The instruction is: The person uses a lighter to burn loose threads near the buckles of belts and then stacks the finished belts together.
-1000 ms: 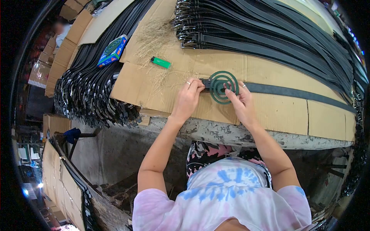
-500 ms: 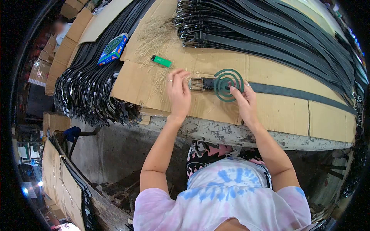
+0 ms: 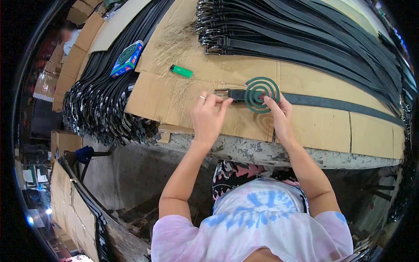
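Note:
A dark green spiral coil (image 3: 252, 104) is in my right hand (image 3: 281, 118), pinched near its centre, above a black belt (image 3: 336, 104) lying on the cardboard. My left hand (image 3: 208, 118) is by the belt's buckle (image 3: 222, 92), thumb and fingers closed together; whether something thin is between the fingertips is too small to tell. A green lighter (image 3: 181, 71) with a black top lies up and to the left of my left hand, beside loose straw-like strands (image 3: 174, 41).
Many black belts (image 3: 297, 37) lie side by side at the top right. More belts (image 3: 98, 96) hang over the left edge, with a blue and green box (image 3: 128, 59) on them. Cardboard (image 3: 314, 131) covers the table. Part of a person (image 3: 70, 37) shows at the far upper left.
My left hand has moved slightly right and down, its fingertips now nearer the coil and closed together. The coil has risen slightly and shifted a little right with my right hand.

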`<state>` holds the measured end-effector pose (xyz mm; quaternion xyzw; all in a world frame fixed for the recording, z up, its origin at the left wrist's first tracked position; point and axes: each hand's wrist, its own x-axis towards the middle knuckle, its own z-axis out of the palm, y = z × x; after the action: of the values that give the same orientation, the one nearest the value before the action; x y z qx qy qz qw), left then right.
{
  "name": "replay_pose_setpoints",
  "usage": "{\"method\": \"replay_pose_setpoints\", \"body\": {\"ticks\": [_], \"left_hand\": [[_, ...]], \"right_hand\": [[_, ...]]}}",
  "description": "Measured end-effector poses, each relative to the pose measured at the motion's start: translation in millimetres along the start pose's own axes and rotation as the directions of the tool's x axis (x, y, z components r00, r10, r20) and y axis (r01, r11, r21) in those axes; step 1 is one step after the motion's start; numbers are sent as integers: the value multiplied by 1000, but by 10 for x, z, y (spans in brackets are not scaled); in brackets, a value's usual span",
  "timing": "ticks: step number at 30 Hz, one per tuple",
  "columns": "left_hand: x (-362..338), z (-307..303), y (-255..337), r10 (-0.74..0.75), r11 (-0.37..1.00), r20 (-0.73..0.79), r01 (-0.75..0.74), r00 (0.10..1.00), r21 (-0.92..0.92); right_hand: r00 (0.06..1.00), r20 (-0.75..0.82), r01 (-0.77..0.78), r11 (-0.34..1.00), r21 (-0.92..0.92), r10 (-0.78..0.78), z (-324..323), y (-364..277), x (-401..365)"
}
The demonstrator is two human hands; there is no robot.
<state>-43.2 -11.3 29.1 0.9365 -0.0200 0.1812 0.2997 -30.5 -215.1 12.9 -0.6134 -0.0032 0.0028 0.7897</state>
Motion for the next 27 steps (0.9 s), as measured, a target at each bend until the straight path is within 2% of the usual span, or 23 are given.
{"method": "replay_pose_setpoints", "body": {"ticks": [3,7,9,13,15,19,21,25,27], "left_hand": [[-97,135,-49,79,997,-66,-79,995,2],[-93,256,-88,109,994,-94,-112,990,-20],[-65,306,-114,105,986,-84,-114,991,-119],[9,314,-136,158,970,-96,-173,983,-171],[43,276,-121,78,940,-21,-81,997,-333],[79,290,-167,146,938,-52,-155,988,-310],[94,268,-165,232,946,-52,-237,971,-221],[133,225,-117,243,956,12,-237,970,-173],[121,253,-120,235,953,6,-229,972,-196]], "right_hand": [[1000,6,2,1000,3,-2,7,-3,-4],[1000,16,3,1000,0,-3,-11,21,-3],[1000,14,12,1000,15,-12,-15,44,2],[1000,17,24,1000,21,-24,-8,41,6],[999,26,30,999,23,-30,-14,59,15],[999,16,32,999,34,-33,0,42,6],[999,27,30,999,16,-31,-6,44,11],[999,34,24,1000,17,-25,2,44,6],[992,77,111,989,-94,-104,-1,58,2]]}}
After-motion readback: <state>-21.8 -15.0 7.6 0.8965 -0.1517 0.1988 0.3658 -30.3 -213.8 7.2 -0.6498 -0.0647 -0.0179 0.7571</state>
